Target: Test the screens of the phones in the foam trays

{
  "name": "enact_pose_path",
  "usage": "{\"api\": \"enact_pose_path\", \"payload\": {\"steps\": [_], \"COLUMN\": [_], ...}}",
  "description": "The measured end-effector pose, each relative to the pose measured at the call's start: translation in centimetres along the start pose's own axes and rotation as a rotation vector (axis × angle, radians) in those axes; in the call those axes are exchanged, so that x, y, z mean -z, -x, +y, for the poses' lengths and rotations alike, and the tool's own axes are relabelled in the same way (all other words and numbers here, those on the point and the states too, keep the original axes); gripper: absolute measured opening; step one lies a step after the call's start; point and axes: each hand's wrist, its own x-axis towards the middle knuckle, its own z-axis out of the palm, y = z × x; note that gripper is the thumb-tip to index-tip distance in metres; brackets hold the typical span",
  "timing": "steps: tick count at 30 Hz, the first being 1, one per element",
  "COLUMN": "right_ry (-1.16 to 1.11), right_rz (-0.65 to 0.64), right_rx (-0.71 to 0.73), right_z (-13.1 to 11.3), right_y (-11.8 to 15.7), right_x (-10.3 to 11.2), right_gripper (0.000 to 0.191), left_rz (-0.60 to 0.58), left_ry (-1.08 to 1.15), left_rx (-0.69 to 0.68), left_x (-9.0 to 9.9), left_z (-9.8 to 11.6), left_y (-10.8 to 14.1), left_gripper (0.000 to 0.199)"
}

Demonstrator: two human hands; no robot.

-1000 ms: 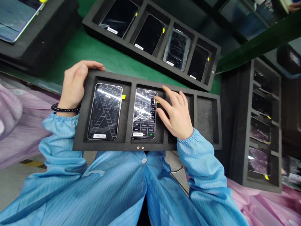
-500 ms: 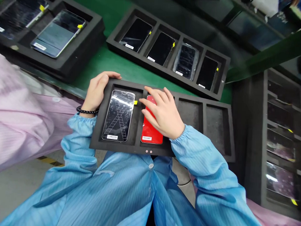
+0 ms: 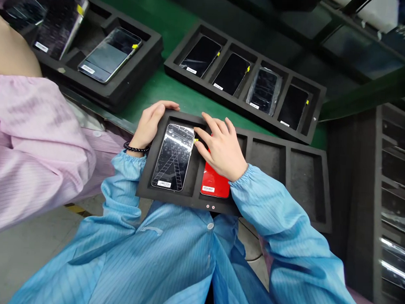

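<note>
A black foam tray [image 3: 272, 190] with phone-sized compartments rests against my blue smock. My left hand [image 3: 152, 123] is closed around its upper left corner, fingers over the far edge. In the first compartment lies a phone [image 3: 172, 162] with a dark, glossy screen, a white label at the bottom and a small yellow tab [image 3: 196, 140] on its right side. My right hand [image 3: 222, 148] hovers over a red phone [image 3: 214, 183] in the second compartment, hiding its upper part. The fingers are spread, with index finger and thumb beside the yellow tab. Whether they touch it I cannot tell.
Behind, on the green table [image 3: 141, 94], another foam tray [image 3: 235, 100] holds several phones. Stacked trays [image 3: 114, 95] stand at the left, where a co-worker's arm in a pink sleeve [image 3: 33, 133] reaches in. A tray with dark phones [image 3: 380, 193] stands at the right.
My right hand has shifted from over the red phone toward the first phone's yellow tab. At the left, the co-worker's arm has come in and a phone there is now tilted up.
</note>
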Motion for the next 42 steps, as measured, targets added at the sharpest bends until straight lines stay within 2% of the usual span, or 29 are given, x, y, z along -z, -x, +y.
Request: {"api": "enact_pose_path", "payload": {"steps": [8,14,24,42], "right_ry": [0.041,0.039,0.006,-0.065], "right_rz": [0.026,-0.023,-0.028,-0.071], "right_rx": [0.017,0.013,0.052,0.197], "right_z": [-0.4,-0.6,-1.4,-4.8], "right_y": [0.2,0.1,0.7,2.0], "right_x": [0.4,-0.1,-0.2,0.1], "right_gripper": [0.042,0.04,0.042,0.039], "left_rz": [-0.006,-0.008,-0.012,-0.007], "left_ry": [0.033,0.043,0.038,0.056], "left_rx": [0.011,0.01,-0.011,0.014], "left_x": [0.0,-0.1,0.0,0.0], "left_z": [0.0,0.0,-0.3,-0.2], "left_y": [0.0,0.0,-0.1,-0.1], "left_gripper": [0.039,0.04,0.042,0.043]}}
